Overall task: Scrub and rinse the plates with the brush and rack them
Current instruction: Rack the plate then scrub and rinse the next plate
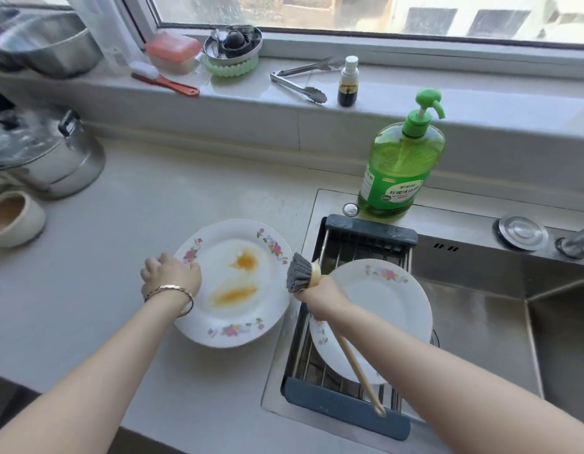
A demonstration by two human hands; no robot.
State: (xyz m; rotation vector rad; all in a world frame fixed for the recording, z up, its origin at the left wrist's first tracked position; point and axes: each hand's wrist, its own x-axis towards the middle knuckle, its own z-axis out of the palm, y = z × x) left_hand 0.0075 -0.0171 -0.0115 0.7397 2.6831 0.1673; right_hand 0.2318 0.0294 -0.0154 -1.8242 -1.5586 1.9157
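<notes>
Left hand (171, 274): at the left rim of the dirty plate (233, 317), fingers (163, 262) curled over the edge and gripping it. The plate sits on the worktop (120, 224), roughly level. I cannot tell whether the gripped side is raised. There are two orange smears on its face. Its right rim reaches the edge of the sink (480, 339), just beside the rack (371, 231).

Right hand (318, 294): closed round the neck of the brush (353, 363), just behind the bristle head (296, 272). The head is in the air over the gap between the two plates, bristles facing the dirty plate's right rim. Contact cannot be judged. The wooden handle runs back along the forearm, and its tip is over the rack's near blue bar.

The clean plate (382, 309) lies in the rack, tilted, and covers most of the wires. The rack spans the sink's left end, with its blue bars at the near and far edges.

Open room: bare worktop left of and in front of the dirty plate; the sink basin right of the rack.

Boundaries: the soap bottle (398, 172) stands on the sink's back ledge behind the rack. A pot (45, 152) and a bowl (12, 217) are at the far left, well apart from the plate. Tongs (299, 83) lie on the window sill (415, 93).
</notes>
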